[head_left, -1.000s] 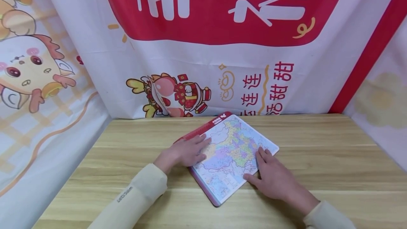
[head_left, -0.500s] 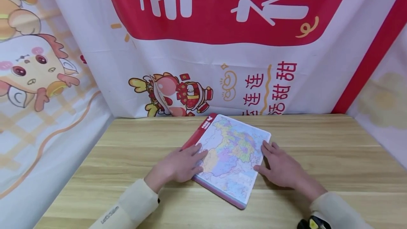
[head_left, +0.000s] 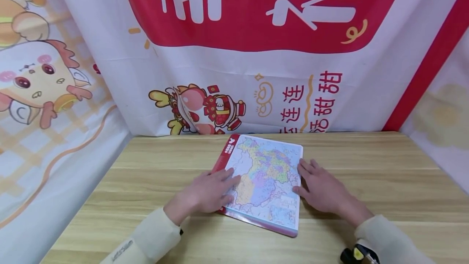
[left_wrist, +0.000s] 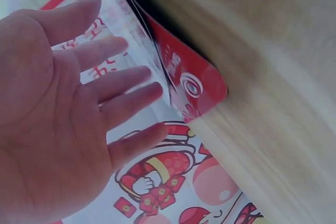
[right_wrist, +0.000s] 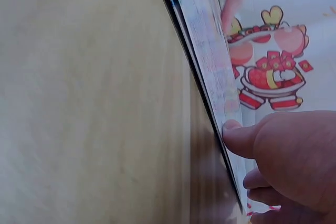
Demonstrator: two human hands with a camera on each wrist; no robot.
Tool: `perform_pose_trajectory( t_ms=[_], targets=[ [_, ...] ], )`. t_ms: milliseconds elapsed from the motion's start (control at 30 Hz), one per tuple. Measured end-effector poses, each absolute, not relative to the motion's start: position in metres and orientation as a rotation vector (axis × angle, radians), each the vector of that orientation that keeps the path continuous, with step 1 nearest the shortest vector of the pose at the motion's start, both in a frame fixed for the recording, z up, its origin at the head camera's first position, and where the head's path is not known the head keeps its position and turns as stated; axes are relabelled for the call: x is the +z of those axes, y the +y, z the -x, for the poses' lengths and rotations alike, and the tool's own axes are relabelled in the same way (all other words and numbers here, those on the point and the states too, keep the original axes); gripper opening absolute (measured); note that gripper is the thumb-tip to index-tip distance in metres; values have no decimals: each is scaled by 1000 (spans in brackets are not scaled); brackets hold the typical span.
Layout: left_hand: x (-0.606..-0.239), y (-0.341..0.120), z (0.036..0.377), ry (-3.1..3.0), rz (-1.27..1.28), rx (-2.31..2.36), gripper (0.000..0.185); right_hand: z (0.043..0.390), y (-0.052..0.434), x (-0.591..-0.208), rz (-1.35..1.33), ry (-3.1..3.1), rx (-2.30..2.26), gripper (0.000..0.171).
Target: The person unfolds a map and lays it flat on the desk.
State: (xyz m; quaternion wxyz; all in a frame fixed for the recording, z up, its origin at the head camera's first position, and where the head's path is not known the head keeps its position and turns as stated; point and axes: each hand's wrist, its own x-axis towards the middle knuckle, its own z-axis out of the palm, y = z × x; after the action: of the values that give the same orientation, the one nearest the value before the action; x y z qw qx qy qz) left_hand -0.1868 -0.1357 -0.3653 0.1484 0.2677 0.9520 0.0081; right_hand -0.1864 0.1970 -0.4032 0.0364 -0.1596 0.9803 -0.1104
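Observation:
A rectangular map board (head_left: 267,178) with a red strip along its left side lies slightly turned on the wooden table. In the head view my left hand (head_left: 209,190) rests on its left edge, fingers spread over the printed surface. My right hand (head_left: 322,186) touches the right edge with thumb and fingertips. In the left wrist view a red corner of the map board (left_wrist: 194,82) with a round logo shows beyond the left hand (left_wrist: 68,114). Layered edges of the map board (right_wrist: 202,51) appear in the right wrist view, with the right hand's thumb (right_wrist: 239,139) against them.
The wooden table (head_left: 366,174) extends on both sides of the map board. A white and red printed cloth (head_left: 220,64) hangs behind its back edge, and another patterned cloth (head_left: 44,93) hangs at the left. A black and yellow item (head_left: 359,254) sits by the right sleeve.
The map board has turned counterclockwise between the hands, so its sides stand straighter. Its far corner has swung to the left. Both hands have stayed at its edges, the left shifting slightly toward me.

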Motion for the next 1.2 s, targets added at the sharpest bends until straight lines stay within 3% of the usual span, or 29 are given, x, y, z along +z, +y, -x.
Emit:
perform_pose_trajectory(
  t_ms=[367,867,1200],
  targets=[
    [-374,-131,226,2667,-705,104,71,172,188,-409,571,2989,-420,76],
    [-373,-150,192,2705,-629,63,73,190,198,-414,518,2996,-401,80],
    [-371,-166,188,2716,-540,81,69,186,198,-413,486,2979,-484,81]
  ],
)
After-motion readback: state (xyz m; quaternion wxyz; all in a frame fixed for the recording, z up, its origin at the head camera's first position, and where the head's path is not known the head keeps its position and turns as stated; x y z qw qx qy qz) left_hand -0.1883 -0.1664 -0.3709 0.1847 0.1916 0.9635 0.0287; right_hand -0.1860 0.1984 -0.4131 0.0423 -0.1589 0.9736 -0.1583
